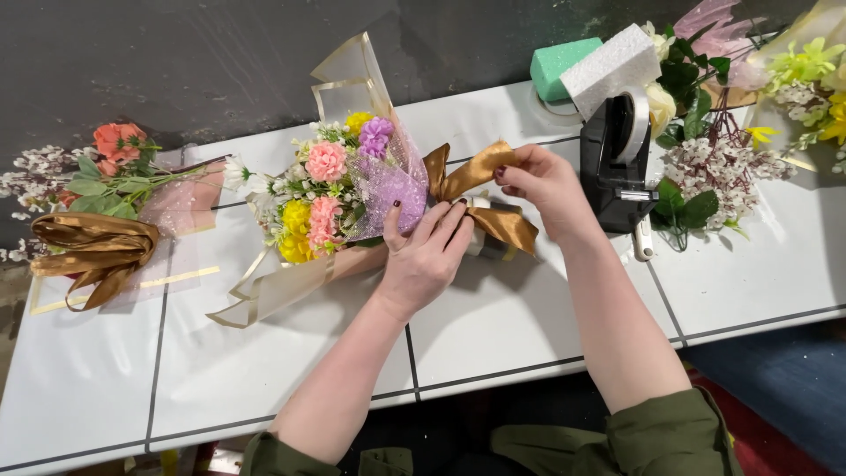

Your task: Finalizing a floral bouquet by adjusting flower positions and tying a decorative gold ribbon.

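Tying the bow is the step in hand, judging by how things lie, so everything below is placed off the bouquet (339,189). It lies on its side on the white tiled worktop (493,326), blooms pointing away from the person, cream wrap fanned out under it and lilac mesh on the near side.

A second bunch with its own gold bow (92,251) sits well off to the left of the bouquet. A black tape dispenser (612,163) stands to its right, with foam blocks (595,62) just behind that and loose stems further right.

The gold ribbon bow (480,198) sits right at the bouquet's stem end. The left hand (427,256) lies flat over the knot, fingers pressing it down, grip pressed together on the wrap. The right hand (546,181) pinches the upper loop between thumb and fingertips.

My take: keep that left hand pinning the knot so it can't slip, and tease the loop out gently till both sides match. Satin creases easily, so no hard tugs.
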